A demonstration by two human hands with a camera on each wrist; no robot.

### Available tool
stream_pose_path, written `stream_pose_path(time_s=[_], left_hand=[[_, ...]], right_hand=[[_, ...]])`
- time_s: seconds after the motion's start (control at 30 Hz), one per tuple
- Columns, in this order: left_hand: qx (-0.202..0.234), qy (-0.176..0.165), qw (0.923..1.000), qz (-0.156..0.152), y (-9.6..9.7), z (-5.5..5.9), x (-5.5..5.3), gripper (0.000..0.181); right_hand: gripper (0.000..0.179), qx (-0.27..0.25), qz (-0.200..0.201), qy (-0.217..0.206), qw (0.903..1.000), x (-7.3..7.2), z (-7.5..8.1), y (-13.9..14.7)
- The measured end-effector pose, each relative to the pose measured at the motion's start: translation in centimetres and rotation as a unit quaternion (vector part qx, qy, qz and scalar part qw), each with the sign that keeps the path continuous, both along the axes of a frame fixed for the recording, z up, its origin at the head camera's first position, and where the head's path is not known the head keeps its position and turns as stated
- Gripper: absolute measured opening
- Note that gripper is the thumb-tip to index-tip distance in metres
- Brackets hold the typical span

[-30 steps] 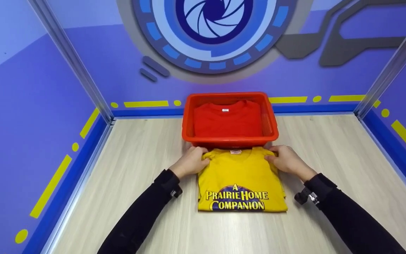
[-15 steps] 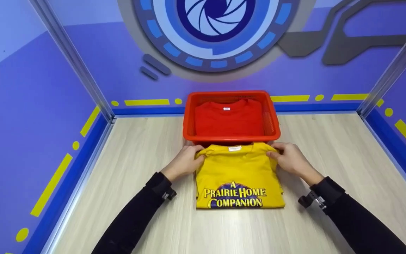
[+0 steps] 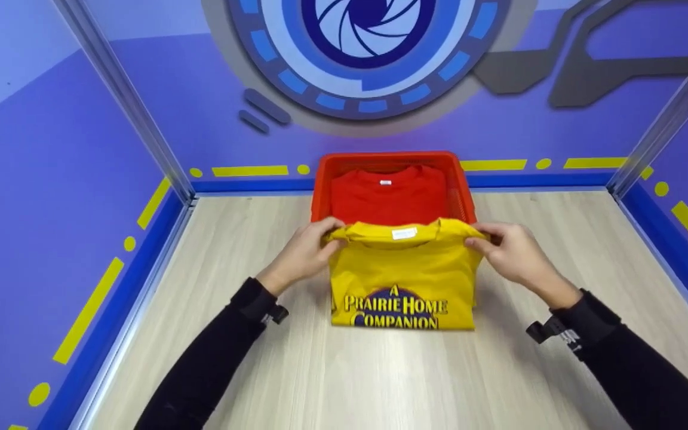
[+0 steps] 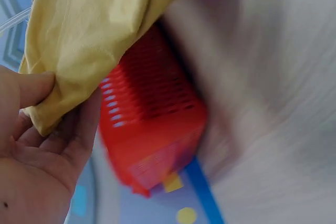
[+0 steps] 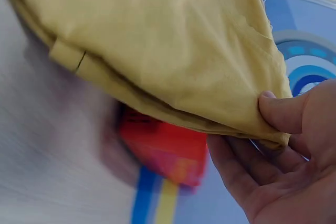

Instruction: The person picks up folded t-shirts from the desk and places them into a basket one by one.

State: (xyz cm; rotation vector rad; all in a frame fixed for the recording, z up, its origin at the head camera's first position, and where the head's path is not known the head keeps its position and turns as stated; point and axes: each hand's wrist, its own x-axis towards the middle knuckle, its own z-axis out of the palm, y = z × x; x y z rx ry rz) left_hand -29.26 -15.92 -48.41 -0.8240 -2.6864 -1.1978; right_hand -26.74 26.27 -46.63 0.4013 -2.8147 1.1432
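A folded yellow T-shirt [image 3: 404, 269] with "A Prairie Home Companion" printed on it hangs between both hands in the head view, its collar edge raised. My left hand [image 3: 305, 254] pinches the left shoulder corner, thumb on top and fingers beneath, as the left wrist view shows on the yellow cloth [image 4: 79, 35]. At the opposite shoulder corner, my right hand [image 3: 514, 254] pinches the fabric the same way. Behind the shirt stands a red plastic basket [image 3: 462, 185], its front rim covered by the yellow collar. Inside the basket lies a folded red T-shirt [image 3: 386, 200].
The wooden tabletop [image 3: 248, 239] runs out on both sides of the basket. A purple-blue printed back wall [image 3: 296, 143] rises right behind it, and side walls with metal corner posts [image 3: 135, 101] bound the table.
Both hands have lifted the yellow T-shirt's collar end off the table and moved it forward, so it overlaps the basket's front rim. The basket and red T-shirt have stayed in place.
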Motion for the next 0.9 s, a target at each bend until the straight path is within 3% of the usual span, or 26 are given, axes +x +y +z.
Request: stream_pose_path(time_s=[0.13, 0.27, 0.37, 0.47, 0.73, 0.9], left_hand=[[0.012, 0.011, 0.9998, -0.006, -0.4, 2.5, -0.3, 0.024], [0.008, 0.051, 0.9986, -0.013, -0.6, 4.7, -0.8, 0.034], [0.015, 0.082, 0.9965, -0.011, -0.8, 6.2, -1.2, 0.029], [0.029, 0.097, 0.9948, -0.009, -1.0, 7.7, -1.4, 0.022], [0.036, 0.098, 0.9946, -0.001, -2.0, 11.2, -1.7, 0.02], [0.04, 0.087, 0.9954, -0.002, -2.5, 12.3, -1.9, 0.019]], right_hand=[[0.033, 0.004, 0.011, 0.025, 0.9996, -0.1, 2.2, -0.1], [0.023, 0.007, 0.027, 0.086, 0.9959, -0.5, 4.1, -0.3], [0.018, -0.003, 0.036, 0.142, 0.9892, -1.0, 5.7, -0.5], [0.016, -0.012, 0.037, 0.171, 0.9845, -1.3, 7.5, -0.8], [0.016, -0.016, 0.028, 0.186, 0.982, -1.6, 11.2, -1.7], [0.014, -0.021, 0.019, 0.182, 0.9828, -1.9, 12.1, -2.0]])
